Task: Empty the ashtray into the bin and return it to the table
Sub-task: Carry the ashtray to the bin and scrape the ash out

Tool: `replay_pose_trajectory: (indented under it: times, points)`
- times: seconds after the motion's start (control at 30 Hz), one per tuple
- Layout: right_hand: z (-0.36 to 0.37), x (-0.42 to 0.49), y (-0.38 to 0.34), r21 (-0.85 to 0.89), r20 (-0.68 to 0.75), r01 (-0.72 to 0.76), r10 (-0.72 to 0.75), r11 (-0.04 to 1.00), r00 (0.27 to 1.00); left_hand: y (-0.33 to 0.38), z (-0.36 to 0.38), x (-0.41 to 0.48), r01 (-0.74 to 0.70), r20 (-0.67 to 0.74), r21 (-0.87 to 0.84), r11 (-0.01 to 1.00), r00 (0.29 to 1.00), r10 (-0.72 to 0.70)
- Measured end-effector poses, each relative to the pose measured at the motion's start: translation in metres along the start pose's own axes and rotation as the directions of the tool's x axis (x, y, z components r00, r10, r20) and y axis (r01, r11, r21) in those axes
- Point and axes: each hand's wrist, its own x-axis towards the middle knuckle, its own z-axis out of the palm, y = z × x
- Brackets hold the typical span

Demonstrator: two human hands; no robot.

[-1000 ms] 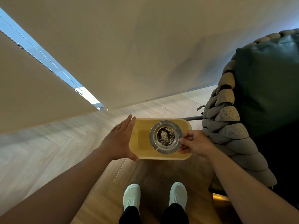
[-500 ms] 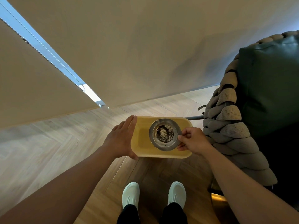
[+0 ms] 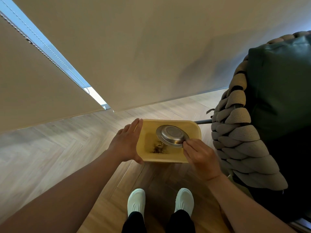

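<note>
Since the earlier frames we see the ashtray turned over: a second ago it sat mouth-up above the bin with dark ash in its bowl, and now its shiny steel underside faces us, tilted so the mouth points down and to the left into the bin. In the head view, the only one we have, the right hand forms the grip, its fingers closed on the near right rim of the ashtray, pinching the edge between thumb and fingertips. Just left of and below that grip, a smear of dark ash is in the yellow bin, blurred, so we cannot tell whether it is falling or lying on the bottom. The left hand is open and flat, palm pressed against the bin's left wall, fingers pointing away from us and thumb hooked round the near left corner; it grasps nothing but braces the bin. The bin stands on the wooden herringbone floor, ahead of the white shoes. To the right of the gripping hand stands a chair with a thick braided arm and a dark green cushion, close beside the bin. Beyond the bin hang beige roller blinds.
</note>
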Motion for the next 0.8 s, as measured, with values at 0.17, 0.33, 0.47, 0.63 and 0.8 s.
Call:
replay_pose_trajectory:
  times: [0.17, 0.33, 0.47, 0.63, 0.8]
  points:
    - [-0.005, 0.000, 0.001, -0.006, -0.018, 0.006, -0.007, 1.000, 1.000, 0.003, -0.002, 0.000, 0.005, 0.000, -0.002, 1.000, 1.000, -0.005]
    - [-0.010, 0.001, -0.003, -0.013, -0.006, 0.003, -0.003, 1.000, 1.000, 0.004, -0.002, -0.001, 0.015, 0.005, 0.006, 1.000, 1.000, -0.015]
    - [-0.012, 0.000, -0.002, -0.023, -0.006, -0.008, 0.008, 1.000, 1.000, 0.003, -0.002, -0.001, 0.016, 0.003, 0.002, 1.000, 1.000, -0.016]
    - [-0.011, 0.000, -0.002, 0.074, -0.003, -0.130, 0.130, 0.989, 0.991, 0.003, -0.002, 0.000, 0.021, 0.004, 0.002, 1.000, 1.000, -0.021]
    - [-0.014, 0.006, -0.001, 0.259, 0.131, -0.426, 0.405, 0.867, 0.905, 0.004, -0.003, 0.000, 0.026, 0.014, 0.004, 1.000, 1.000, -0.026]
